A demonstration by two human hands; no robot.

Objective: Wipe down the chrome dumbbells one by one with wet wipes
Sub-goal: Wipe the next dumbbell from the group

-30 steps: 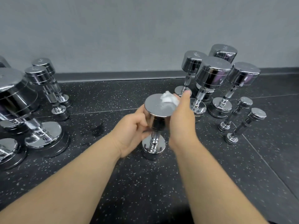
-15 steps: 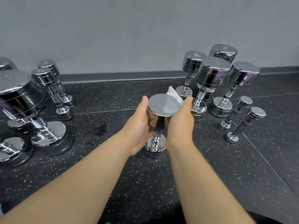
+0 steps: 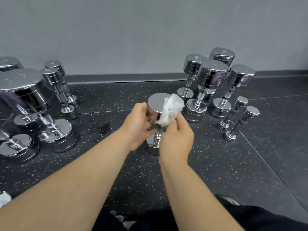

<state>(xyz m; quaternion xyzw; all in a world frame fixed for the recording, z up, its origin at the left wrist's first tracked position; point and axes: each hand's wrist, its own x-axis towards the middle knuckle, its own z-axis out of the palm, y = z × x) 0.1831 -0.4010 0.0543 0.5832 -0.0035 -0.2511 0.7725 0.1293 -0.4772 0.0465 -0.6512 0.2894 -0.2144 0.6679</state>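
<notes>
The left hand (image 3: 138,124) grips the top head of the upright dumbbell (image 3: 155,104). The right hand (image 3: 176,139) pinches the wet wipe (image 3: 171,109) against that head's right side. This one seems mid-wipe; whether the other dumbbells (image 3: 211,77) flanking both hands are done, I cannot tell.

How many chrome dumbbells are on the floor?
12. One dumbbell centre, in the left hand; five in the left cluster; six in the right cluster. Some are cropped at left; more may be hidden.
</notes>
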